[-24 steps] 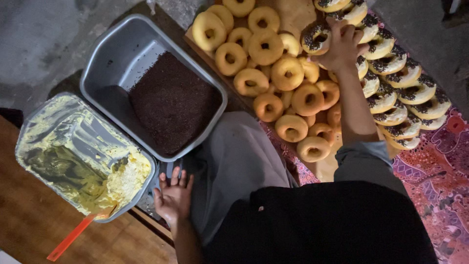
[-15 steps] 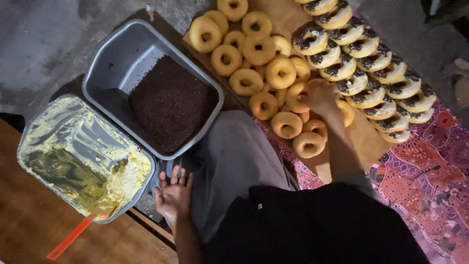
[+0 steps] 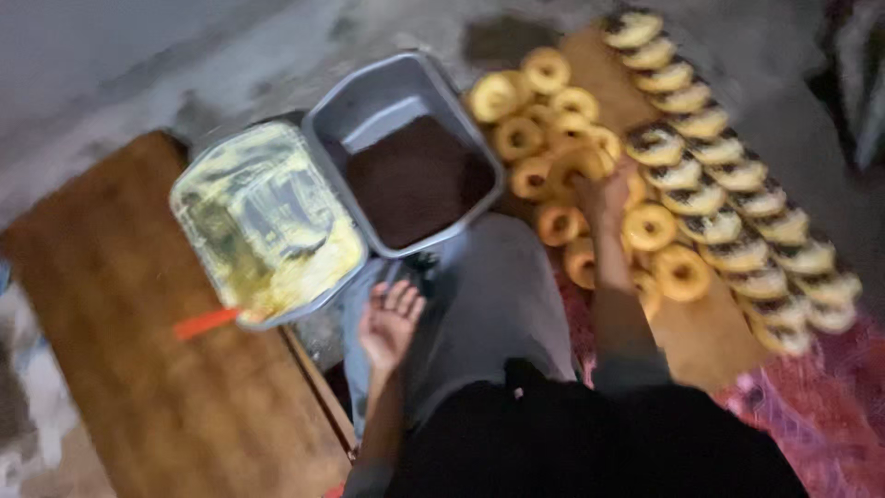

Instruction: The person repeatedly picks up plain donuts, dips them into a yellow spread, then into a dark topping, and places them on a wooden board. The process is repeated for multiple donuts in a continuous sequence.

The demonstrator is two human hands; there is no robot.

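Plain doughnuts (image 3: 652, 226) are golden-yellow; the topped doughnuts (image 3: 728, 226) show pale cream with dark brown speckling. The grey tray (image 3: 369, 101) holds dark brown sprinkles (image 3: 415, 180), and the second tray (image 3: 263, 221) is smeared pale yellow beside an orange-red handle (image 3: 205, 324). The cloth (image 3: 811, 415) is red, patterned.

Dim, flat indoor light, no clear source, motion blur smeared across whole frame, doughnuts (image 3: 590, 166) and wooden board (image 3: 166, 397) soft with no crisp edges, faint glare on foil-lined tray (image 3: 263, 217), deep shadow over dark shirt at bottom, corners murky.
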